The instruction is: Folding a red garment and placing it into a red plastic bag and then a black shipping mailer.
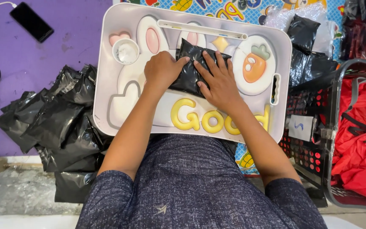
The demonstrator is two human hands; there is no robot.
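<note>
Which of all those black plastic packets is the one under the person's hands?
The single black packet lying on the white lap tray, pressed by the left hand and right hand. The other packets lie piled on the floor, untouched.

Short-sleeved top of dark blue-grey heathered fabric, flecked with lighter threads, sleeves ending above the elbows. Small pale arrow-like emblem low on the chest. Forearms bare; left hand (pixel 162 70) and right hand (pixel 220 80) without gloves, rings or watch.
</note>
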